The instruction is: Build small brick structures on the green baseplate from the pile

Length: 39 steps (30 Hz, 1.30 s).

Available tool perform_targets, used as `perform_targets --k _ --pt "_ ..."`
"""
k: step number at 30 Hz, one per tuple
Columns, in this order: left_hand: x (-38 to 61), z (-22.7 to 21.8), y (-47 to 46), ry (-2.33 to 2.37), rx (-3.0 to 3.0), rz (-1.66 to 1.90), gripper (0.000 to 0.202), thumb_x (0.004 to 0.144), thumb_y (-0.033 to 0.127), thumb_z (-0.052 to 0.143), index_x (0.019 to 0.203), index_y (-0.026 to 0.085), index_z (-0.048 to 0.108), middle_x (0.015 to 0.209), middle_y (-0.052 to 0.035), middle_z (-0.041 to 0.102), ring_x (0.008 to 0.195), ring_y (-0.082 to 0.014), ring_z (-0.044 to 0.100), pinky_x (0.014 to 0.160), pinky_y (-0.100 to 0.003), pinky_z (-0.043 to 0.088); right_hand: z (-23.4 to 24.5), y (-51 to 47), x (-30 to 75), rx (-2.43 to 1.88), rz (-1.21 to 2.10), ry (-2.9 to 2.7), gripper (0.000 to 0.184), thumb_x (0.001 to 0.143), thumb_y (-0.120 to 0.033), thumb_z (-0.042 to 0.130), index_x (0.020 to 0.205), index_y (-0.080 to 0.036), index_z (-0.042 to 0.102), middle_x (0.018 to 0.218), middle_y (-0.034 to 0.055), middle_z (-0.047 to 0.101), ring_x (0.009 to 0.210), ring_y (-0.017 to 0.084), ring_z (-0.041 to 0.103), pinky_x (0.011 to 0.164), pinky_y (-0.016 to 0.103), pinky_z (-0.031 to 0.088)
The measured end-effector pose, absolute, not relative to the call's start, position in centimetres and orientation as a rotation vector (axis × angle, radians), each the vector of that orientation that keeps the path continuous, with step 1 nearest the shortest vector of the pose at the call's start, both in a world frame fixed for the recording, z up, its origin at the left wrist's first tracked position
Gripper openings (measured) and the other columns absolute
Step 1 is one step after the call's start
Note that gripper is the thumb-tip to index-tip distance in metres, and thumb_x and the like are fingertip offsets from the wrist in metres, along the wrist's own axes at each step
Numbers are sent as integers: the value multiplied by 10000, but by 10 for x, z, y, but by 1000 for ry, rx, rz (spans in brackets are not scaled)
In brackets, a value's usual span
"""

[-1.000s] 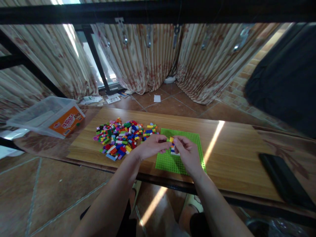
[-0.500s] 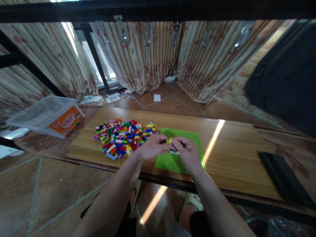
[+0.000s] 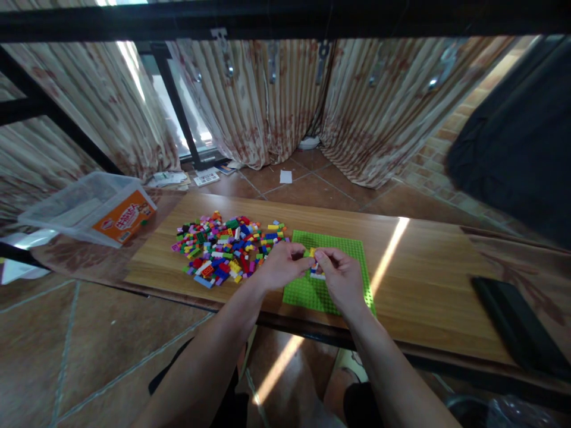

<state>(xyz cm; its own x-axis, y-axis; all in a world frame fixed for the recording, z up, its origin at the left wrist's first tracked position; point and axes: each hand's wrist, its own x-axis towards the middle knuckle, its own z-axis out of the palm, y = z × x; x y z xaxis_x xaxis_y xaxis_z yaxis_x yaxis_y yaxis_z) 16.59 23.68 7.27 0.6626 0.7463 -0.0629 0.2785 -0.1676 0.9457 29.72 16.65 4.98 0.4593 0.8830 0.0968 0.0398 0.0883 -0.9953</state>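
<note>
Yellow brick [image 3: 312, 252] is pinched by left hand [image 3: 282, 266] and right hand [image 3: 344, 278] over green baseplate [image 3: 303, 292] near front edge of worktop [image 3: 428, 285]. Loose bricks [image 3: 217, 254] are heaped toward left edge.

No txt fully legible. Orange label [image 3: 122, 224] on clear plastic bin [image 3: 62, 211], 9 o'clk: lg white Chin. chars [image 3: 128, 217], too blurry to read for sure. White booklet [image 3: 206, 178], approx 10 o'clk from ctr of view: dk print, illeg.
</note>
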Motion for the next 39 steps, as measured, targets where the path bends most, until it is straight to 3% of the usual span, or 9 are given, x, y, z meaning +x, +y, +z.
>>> perform_targets --k 13,19,24,27,34,39 --pt "164 72 239 777 1765 499 302 783 362 592 578 155 510 499 48 450 486 -76 369 488 -223 258 52 164 297 -1374 748 -960 260 778 -436 649 787 -179 680 579 -4 609 522 121 528 509 243 432" --pt "163 72 240 854 1871 575 341 773 343 613 534 158 453 504 57 362 503 -73 323 490 -227 217 50 164 297 -1382 720 -998 257 800 -428 634 824 -177 682 620 5 624 553 127 550 537 249 449" --pt "160 74 241 707 1836 589 306 800 361 608 602 138 543 556 42 428 538 -79 372 514 -219 263 54 160 298 -1371 567 -1120 207 844 -389 604 875 -199 678 783 29 660 696 152 596 631 278 481" --pt "156 76 243 623 1807 631 244 798 362 643 740 125 636 634 28 496 601 -88 425 558 -211 318 56 158 300 -1339 429 -1228 156 840 -346 624 916 -218 675 869 35 643 787 163 595 702 299 484" --pt "151 75 246 538 1667 607 268 775 355 696 909 124 685 843 -37 647 772 -140 572 729 -251 439 58 155 303 -1325 413 -1307 165 824 -329 656 961 -237 659 860 21 597 759 152 570 685 298 481" --pt "150 76 246 548 1694 589 267 780 365 691 895 124 693 807 -24 632 742 -128 560 707 -242 435 62 154 303 -1364 342 -1367 111 852 -320 618 921 -239 652 833 19 597 744 155 564 672 301 464"
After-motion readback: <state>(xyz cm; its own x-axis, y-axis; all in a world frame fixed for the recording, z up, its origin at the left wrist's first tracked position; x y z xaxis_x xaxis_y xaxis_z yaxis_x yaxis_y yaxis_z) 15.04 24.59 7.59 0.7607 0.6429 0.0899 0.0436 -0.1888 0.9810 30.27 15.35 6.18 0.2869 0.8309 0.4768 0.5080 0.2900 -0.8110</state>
